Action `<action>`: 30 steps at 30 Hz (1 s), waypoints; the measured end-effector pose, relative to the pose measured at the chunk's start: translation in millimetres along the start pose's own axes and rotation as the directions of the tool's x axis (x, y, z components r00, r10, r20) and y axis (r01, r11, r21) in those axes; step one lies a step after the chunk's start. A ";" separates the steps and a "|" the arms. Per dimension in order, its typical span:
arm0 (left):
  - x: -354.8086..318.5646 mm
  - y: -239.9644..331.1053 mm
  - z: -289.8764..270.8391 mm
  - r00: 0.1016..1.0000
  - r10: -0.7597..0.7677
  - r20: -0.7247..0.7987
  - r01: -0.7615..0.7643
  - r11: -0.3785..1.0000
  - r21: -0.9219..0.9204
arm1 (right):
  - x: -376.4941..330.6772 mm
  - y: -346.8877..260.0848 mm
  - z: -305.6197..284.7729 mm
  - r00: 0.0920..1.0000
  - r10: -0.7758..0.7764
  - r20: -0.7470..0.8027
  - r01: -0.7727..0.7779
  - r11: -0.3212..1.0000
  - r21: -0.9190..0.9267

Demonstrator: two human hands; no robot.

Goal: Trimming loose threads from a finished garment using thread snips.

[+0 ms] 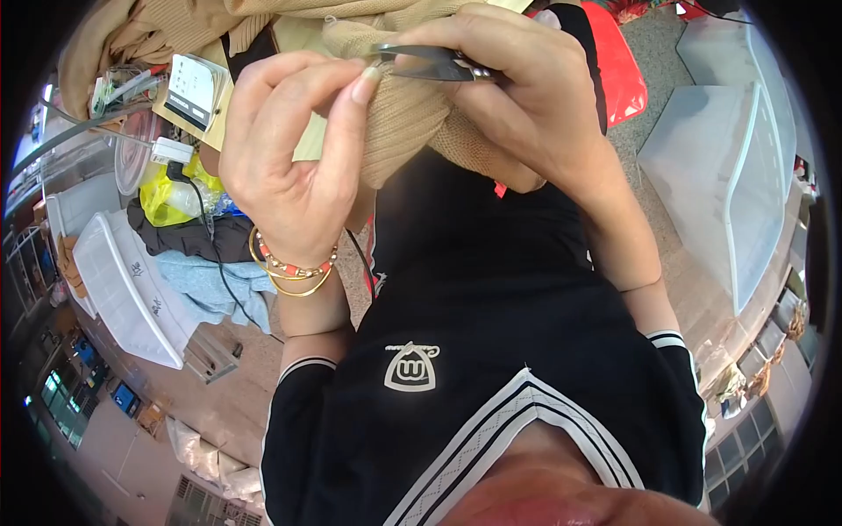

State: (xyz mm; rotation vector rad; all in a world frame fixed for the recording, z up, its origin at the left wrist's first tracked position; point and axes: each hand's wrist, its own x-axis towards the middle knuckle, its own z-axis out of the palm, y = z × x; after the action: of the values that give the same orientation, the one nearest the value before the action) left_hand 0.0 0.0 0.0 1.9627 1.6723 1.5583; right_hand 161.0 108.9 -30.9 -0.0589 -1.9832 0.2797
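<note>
My right hand [531,92] is closed around a pair of small dark thread snips [438,66], their blades parted and pointing left. A tan ribbed knit garment [399,136] hangs beneath the snips, partly under my right hand. The thumb and index finger of my left hand [285,145] pinch together right at the blade tips, against the knit. What lies between those fingertips is too small to make out. Beaded and gold-coloured bracelets [294,267] circle my left wrist.
More tan knitwear [140,39] is heaped at the far left, near a card label [195,92]. A black cable [206,219] runs down past a yellow bag [167,197] and light blue cloth [215,280]. White bins [132,285] stand left, translucent bins [702,167] right, beside a red stool [618,70].
</note>
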 end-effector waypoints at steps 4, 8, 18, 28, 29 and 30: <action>1.3 1.4 -0.6 0.999 0.052 -0.008 -0.051 0.994 0.092 | 3.4 -3.2 -3.5 1.000 0.025 0.013 -0.025 0.999 -0.033; 3.9 0.6 -2.0 0.993 0.116 0.026 -0.119 0.979 0.168 | 1.8 -7.4 -3.8 0.998 0.040 0.050 -0.033 0.992 -0.123; -4.7 -9.8 8.4 1.000 0.006 -0.028 -0.009 0.992 -0.129 | 12.5 -15.2 -12.3 0.997 0.062 0.050 -0.056 0.992 -0.112; -11.1 -2.4 5.9 0.925 -0.353 0.140 0.378 0.814 -0.442 | -4.0 3.5 1.3 0.996 0.079 -0.030 -0.074 0.988 0.133; -9.6 -1.0 5.6 0.926 -0.352 0.139 0.376 0.815 -0.441 | -3.9 5.2 2.9 0.995 0.072 -0.073 -0.054 0.974 0.219; -7.8 0.6 5.6 0.907 -0.387 0.165 0.414 0.750 -0.516 | -3.4 4.4 3.6 0.995 0.070 -0.074 -0.053 0.974 0.220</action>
State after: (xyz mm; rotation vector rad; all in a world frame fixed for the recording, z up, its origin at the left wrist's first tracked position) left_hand 5.7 -3.6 -6.8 1.2423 1.3119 1.5654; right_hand 158.8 112.0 -36.4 0.0087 -1.8609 0.5254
